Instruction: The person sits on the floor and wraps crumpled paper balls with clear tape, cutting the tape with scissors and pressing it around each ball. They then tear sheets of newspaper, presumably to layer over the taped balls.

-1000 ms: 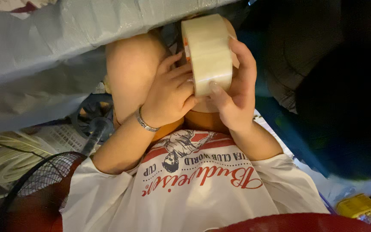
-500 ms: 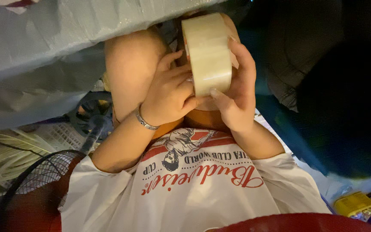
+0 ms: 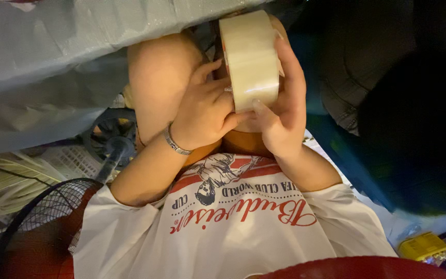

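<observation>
Head view, both hands [image 3: 207,113] [image 3: 285,111] gripping tape roll [image 3: 249,59], dim cluttered floor.

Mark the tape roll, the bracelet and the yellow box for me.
tape roll [image 3: 250,59], head view, on its outer wound face.
bracelet [image 3: 174,145], head view, on the band at the wrist.
yellow box [image 3: 423,245], head view, on its top face.

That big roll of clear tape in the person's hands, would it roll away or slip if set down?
The tape roll is round and wide, so on its edge it would probably roll; laid flat it should sit steady. Its glossy face looks slippery, and both the left hand and right hand grip it.
</observation>
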{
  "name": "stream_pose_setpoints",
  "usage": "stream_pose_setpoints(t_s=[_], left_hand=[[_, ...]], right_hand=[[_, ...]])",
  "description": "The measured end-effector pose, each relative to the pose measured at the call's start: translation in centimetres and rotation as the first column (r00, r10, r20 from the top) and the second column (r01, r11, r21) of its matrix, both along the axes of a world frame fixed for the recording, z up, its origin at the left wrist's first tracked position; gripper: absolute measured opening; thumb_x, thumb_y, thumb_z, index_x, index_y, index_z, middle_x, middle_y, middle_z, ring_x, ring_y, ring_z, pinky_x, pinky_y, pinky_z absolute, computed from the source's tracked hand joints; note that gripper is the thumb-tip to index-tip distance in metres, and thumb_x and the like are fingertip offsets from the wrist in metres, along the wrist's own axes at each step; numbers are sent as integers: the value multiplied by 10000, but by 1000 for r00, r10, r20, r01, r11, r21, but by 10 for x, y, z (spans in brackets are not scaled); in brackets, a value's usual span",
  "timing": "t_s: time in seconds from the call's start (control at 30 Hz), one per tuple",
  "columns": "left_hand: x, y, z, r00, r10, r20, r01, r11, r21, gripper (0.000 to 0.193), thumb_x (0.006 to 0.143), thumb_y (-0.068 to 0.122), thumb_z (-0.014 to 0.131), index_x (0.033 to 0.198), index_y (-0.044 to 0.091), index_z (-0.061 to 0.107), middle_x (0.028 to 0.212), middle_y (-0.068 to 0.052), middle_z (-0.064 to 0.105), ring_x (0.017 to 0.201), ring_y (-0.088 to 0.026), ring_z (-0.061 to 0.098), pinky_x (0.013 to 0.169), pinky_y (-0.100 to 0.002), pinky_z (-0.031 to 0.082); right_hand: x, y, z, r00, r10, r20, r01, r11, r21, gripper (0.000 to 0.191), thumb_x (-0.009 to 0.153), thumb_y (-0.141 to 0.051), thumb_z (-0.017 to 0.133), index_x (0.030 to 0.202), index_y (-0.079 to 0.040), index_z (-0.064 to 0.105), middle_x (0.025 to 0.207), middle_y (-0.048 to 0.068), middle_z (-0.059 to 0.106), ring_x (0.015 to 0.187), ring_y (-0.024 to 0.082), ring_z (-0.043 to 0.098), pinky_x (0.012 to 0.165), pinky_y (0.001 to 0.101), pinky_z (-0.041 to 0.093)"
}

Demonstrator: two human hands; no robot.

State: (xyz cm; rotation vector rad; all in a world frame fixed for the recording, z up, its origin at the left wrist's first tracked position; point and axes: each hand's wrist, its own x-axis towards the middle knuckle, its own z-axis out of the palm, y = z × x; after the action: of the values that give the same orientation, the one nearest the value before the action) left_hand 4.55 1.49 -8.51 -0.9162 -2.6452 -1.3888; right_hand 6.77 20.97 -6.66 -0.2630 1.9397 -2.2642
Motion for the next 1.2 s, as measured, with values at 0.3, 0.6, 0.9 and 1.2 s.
stream_pose_setpoints(t_s=[0.3,0.6,0.9,1.2], left_hand=[[0,0,-1,1000,10,6,-10,1000,5,318,953,309,788,1122,50,715,1090,-130,741,1072,-291,689,1166,-521,365],[0,2,0,999,17,-33,-17,1000,0,253,909,276,784,1071,86,744,1069,-97,754,1073,-266,697,1149,-530,363],[-3,-4,1,999,41,14,-42,998,53,316,948,350,800,1071,67,734,1009,-96,747,885,-290,685,1137,-477,392],[-3,-1,1,997,62,35,-64,996,69,317,943,349,805,1098,83,730,987,-85,739,908,-281,689,1121,-475,389]], right_hand=[[-1,-1,1,1000,-11,-10,12,994,106,710,1033,10,491,1685,-34,213,1705,90,190,1569,158,255,1299,276,212],[-8,-4,7,999,8,-48,-1,989,145,587,1127,26,475,1664,-6,240,1717,99,210,1569,159,247,1288,251,198],[-17,4,15,995,103,2,-102,987,121,555,1164,2,380,1687,25,193,1716,77,163,1605,154,165,1325,252,110],[-24,7,20,989,143,-45,-137,983,125,601,1092,11,376,1670,33,211,1714,97,160,1600,175,178,1316,256,112]])
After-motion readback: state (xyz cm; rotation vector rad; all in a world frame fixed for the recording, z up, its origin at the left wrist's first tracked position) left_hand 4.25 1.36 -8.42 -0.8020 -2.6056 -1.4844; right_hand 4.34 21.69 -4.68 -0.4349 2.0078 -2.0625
